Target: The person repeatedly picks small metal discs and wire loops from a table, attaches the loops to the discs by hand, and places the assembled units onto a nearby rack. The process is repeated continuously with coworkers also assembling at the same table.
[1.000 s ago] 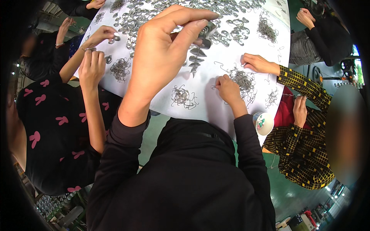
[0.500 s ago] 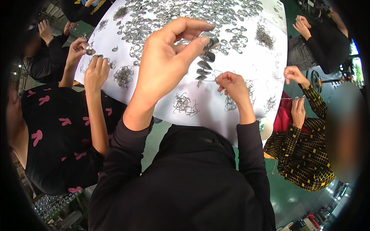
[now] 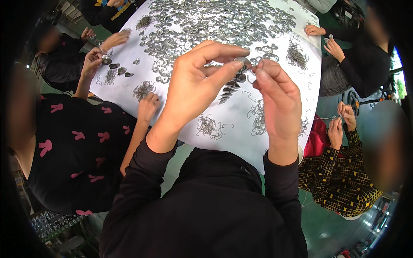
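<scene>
My left hand (image 3: 191, 84) is raised over the white table, thumb and fingers closed on a shiny round metal disc (image 3: 246, 64). A string of several dark-looking discs (image 3: 229, 89) hangs below it, its joints too small to make out. Close beside that disc, my right hand (image 3: 282, 96) pinches a thin bent wire hook (image 3: 251, 79), mostly hidden by the fingertips. Both hands' fingertips nearly meet at the disc. Below them on the table lie a pile of wire hooks (image 3: 208, 127) and another hook pile (image 3: 259, 120) partly behind my right hand.
A broad heap of metal discs (image 3: 193, 26) covers the table's far part. More hook piles lie at the left (image 3: 144, 90) and right (image 3: 297, 56). Co-workers sit on both sides, one in a pink-patterned black top (image 3: 81, 142), another in a yellow-black shirt (image 3: 340, 172).
My right hand has risen from beside the hook piles to the disc in my left hand. The left neighbour's nearer hand has dropped to a hook pile. The view has shifted slightly.
</scene>
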{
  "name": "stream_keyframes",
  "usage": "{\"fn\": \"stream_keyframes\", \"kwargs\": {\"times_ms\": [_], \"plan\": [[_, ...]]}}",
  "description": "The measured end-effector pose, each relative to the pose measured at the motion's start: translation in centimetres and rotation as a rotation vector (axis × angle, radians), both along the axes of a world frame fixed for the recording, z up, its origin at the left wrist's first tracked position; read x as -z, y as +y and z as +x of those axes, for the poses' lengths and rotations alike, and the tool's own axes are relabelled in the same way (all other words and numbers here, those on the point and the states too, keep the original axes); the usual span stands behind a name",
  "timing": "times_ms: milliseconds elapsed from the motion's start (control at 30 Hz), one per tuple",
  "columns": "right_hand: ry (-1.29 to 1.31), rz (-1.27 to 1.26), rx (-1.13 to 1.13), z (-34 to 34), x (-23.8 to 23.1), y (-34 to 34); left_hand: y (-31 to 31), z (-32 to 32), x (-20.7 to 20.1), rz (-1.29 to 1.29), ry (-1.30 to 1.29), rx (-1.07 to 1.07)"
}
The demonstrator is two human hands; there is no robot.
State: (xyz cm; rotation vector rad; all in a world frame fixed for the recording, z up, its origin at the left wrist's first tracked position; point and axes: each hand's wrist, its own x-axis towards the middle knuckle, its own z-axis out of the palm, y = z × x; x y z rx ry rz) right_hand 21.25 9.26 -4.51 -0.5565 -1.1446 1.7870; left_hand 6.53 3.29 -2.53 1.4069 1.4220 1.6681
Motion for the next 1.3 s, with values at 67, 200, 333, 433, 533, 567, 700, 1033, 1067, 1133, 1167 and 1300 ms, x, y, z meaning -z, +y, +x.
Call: {"fn": "stream_keyframes", "kwargs": {"times_ms": [67, 200, 333, 433, 533, 567, 700, 1033, 1067, 1133, 1167, 1300], "plan": [[0.008, -0.022, -0.007, -0.5, -0.4, -0.5, -0.3, 0.3, -0.2, 0.000, -0.009, -0.003], [0.035, 0.044, 0.080, -1.3, 0.2, -0.6, -0.9, 0.8, -0.4, -0.021, -0.060, 0.013], [0.098, 0.151, 0.157, -1.3, 0.1, -1.3, -1.2, 0.9, -0.3, -0.023, -0.161, 0.115], [0.088, 0.272, 0.202, -0.8, -0.5, -1.7, 1.4, -1.9, 4.6, 0.054, -0.137, -0.118], [0.100, 0.321, 0.223, -0.7, -0.9, -2.1, 2.4, -5.6, 15.1, -0.285, 0.308, -0.236], [0.088, 0.351, 0.228, -0.6, -1.0, -2.0, 2.3, -6.3, 18.8, -0.425, 0.411, -0.210], [0.073, 0.393, 0.262, 0.0, -1.1, -2.4, 0.7, -4.2, 24.1, -0.458, 0.826, -0.247], [0.051, 0.387, 0.251, -0.4, -1.1, -2.1, 3.2, -4.0, 23.1, -0.624, 0.431, -0.256], [0.008, 0.410, 0.259, -0.6, -0.9, -1.9, 3.5, -4.3, 21.5, -0.609, 0.181, -0.253], [0.000, 0.394, 0.247, -1.0, -0.4, -1.7, 3.8, -4.2, 16.8, -0.324, -0.494, -0.050], [-0.004, 0.387, 0.242, -1.1, -0.2, -1.6, 3.9, -3.7, 13.8, -0.269, -0.530, -0.042], [-0.042, 0.381, 0.264, -1.6, 0.6, -1.3, 2.7, -1.2, 5.5, -0.001, -0.583, 0.008]]}}
